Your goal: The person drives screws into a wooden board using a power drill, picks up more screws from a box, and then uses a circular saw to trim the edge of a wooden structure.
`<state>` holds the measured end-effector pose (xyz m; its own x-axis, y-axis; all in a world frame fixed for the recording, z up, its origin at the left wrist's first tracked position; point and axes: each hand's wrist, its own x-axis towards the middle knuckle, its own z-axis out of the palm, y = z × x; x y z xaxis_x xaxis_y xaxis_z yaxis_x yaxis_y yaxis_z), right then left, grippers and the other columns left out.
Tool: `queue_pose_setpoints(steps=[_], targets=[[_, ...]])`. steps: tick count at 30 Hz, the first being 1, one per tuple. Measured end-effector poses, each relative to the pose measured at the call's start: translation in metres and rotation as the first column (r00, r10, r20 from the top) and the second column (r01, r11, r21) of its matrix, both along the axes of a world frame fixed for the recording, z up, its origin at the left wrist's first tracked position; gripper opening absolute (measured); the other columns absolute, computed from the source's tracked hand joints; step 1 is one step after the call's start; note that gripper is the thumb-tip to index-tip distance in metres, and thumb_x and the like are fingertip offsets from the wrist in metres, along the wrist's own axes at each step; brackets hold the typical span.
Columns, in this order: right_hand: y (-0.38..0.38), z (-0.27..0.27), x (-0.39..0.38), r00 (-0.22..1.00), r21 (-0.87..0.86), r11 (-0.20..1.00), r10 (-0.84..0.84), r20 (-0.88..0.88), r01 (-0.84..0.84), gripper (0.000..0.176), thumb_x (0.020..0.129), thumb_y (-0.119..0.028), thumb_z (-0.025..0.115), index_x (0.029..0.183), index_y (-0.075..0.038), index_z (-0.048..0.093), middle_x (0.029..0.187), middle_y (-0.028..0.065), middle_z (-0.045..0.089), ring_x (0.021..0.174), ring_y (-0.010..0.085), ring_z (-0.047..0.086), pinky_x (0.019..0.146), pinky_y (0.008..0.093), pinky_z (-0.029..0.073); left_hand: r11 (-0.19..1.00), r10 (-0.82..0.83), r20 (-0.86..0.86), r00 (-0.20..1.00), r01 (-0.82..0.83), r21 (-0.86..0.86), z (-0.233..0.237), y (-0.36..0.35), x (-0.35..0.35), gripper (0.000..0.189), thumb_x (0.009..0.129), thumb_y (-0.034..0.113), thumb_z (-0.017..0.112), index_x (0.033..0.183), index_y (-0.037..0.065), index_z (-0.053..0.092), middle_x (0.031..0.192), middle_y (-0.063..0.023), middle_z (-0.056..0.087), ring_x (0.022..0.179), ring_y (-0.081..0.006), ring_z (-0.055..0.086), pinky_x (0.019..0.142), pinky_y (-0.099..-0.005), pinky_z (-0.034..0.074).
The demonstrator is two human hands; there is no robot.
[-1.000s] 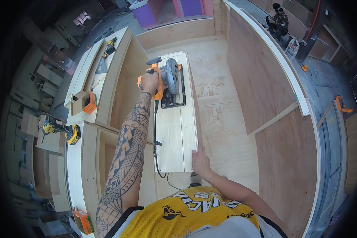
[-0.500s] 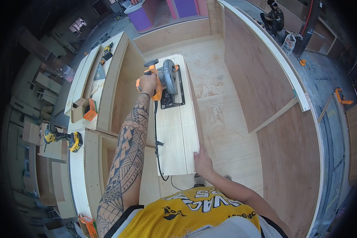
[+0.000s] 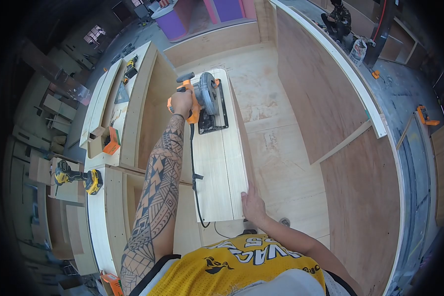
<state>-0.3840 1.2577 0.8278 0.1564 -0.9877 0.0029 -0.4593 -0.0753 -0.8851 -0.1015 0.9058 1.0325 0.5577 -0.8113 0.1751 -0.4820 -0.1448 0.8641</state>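
My left hand, at the end of a tattooed forearm, is closed around the rear handle of an orange and grey circular saw. The saw's black base plate lies flat on the far part of a long pale wooden board. A thin dark line runs lengthwise along the board's top, towards me from the saw. The black cord trails down over the board's left side. Near the board's close right corner, my right hand grips the edge, thumb on top; its other fingers are partly hidden.
Wooden cabinet frames stand left, bearing a yellow drill, another drill, a triangular square and an orange box. A tall plywood panel rises right. Beyond it sits a person.
The whole view has shifted slightly. Both hands keep their holds, and the saw stays at nearly the same place on the board.
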Motion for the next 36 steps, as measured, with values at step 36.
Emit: queue_pose_setpoints(steps=[36], targets=[[0.048,-0.007,-0.008,1.0,0.009,1.0,-0.018,0.004,0.018,0.069,0.109,-0.03,0.052,0.163,0.005,0.027,0.137,0.0361,0.055,0.109,0.0557,0.065,0.094,0.061,0.054,0.999,-0.044,-0.067,0.997,0.045,0.014,0.018,0.013,-0.013,0.029,0.095,0.025,0.074,0.095,-0.004,0.071,0.069,-0.0084,0.064,0.051,-0.0205,0.062,0.05,-0.0378,0.05]])
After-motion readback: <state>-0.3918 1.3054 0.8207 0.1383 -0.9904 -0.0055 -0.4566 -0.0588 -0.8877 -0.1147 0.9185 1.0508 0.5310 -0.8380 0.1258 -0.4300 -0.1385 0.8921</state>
